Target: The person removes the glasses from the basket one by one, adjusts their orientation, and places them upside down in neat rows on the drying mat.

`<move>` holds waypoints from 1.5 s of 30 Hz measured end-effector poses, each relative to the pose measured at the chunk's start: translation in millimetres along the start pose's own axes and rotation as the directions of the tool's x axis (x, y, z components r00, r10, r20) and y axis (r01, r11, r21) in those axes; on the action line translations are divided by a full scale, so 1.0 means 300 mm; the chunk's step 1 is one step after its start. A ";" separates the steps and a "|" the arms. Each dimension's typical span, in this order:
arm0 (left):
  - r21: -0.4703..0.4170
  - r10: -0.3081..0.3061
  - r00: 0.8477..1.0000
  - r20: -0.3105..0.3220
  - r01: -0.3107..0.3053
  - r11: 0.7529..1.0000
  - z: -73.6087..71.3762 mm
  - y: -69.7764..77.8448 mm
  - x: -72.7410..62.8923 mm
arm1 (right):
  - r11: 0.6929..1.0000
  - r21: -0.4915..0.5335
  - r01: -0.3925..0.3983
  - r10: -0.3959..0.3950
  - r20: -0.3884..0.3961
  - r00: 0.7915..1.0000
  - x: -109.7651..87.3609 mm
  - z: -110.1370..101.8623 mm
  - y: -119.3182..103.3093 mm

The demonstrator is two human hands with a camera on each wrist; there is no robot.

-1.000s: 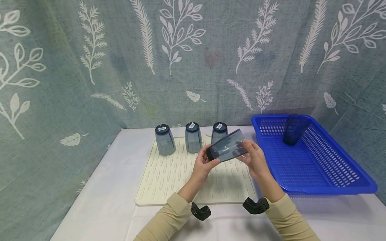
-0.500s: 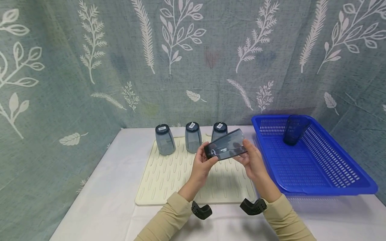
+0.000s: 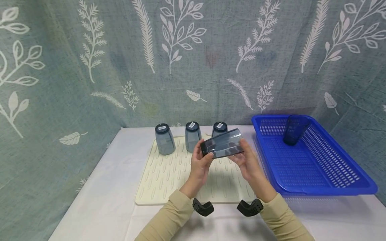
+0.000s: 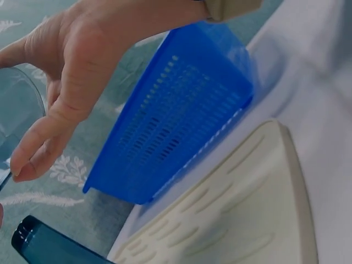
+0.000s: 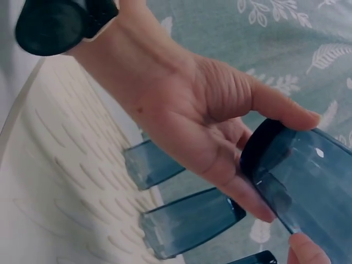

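Observation:
A smoky blue drinking glass [image 3: 223, 144] is held sideways over the drying mat, its base to the left and its mouth to the right. My left hand [image 3: 200, 165] grips it around the thick dark base; the right wrist view shows that left hand [image 5: 192, 121] with thumb and fingers on opposite sides. At the mouth end my right hand [image 3: 248, 163] holds the wall near the rim, thumb on the near side. The left wrist view catches this right hand [image 4: 77, 82] against the glass's rim. Behind, three similar glasses [image 3: 165, 140] stand upside down in a row.
Under the hands lies a cream ridged drying mat [image 3: 169, 180] on a white tablecloth [image 3: 102, 187]. To the right stands a blue perforated basket [image 3: 304, 192] with one tilted dark blue glass [image 3: 294, 130] inside. A patterned curtain [image 3: 193, 60] hangs behind the table.
Both hands have shifted slightly left with the glass, which has turned a little about its length. The standing glasses and the basket have not moved.

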State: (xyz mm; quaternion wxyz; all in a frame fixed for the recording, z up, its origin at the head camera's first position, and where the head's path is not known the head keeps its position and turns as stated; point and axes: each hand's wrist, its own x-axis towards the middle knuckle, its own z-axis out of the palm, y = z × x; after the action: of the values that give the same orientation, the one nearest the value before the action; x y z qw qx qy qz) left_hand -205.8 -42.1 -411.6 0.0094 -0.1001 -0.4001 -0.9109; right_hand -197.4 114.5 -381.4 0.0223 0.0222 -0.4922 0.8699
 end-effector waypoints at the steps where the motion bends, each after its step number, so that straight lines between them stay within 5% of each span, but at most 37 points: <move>1: 0.002 0.006 1.000 -0.001 -0.006 1.000 -0.002 0.003 0.001 | 1.000 -0.016 -0.005 0.005 0.005 1.000 0.000 0.002 0.000; 14: 0.060 0.072 0.997 0.023 -0.073 0.996 -0.024 0.074 0.023 | 0.962 -0.240 -0.132 0.162 0.111 0.981 -0.001 -0.010 0.013; 33: 0.054 0.153 0.988 0.005 -0.153 0.987 -0.035 0.114 0.048 | 0.956 -0.183 -0.228 0.272 0.271 0.923 0.011 -0.019 0.053; 45: 0.010 0.203 0.977 0.057 -0.204 0.979 -0.041 0.144 0.045 | 0.936 -0.240 -0.256 0.327 0.330 0.886 0.020 -0.037 0.066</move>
State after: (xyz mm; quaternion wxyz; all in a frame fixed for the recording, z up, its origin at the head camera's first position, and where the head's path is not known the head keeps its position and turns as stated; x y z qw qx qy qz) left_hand -216.9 -79.5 -385.8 0.0922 -0.1658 -0.3949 -0.8989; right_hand -204.7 114.0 -403.8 -0.1990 0.1065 -0.5657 0.7931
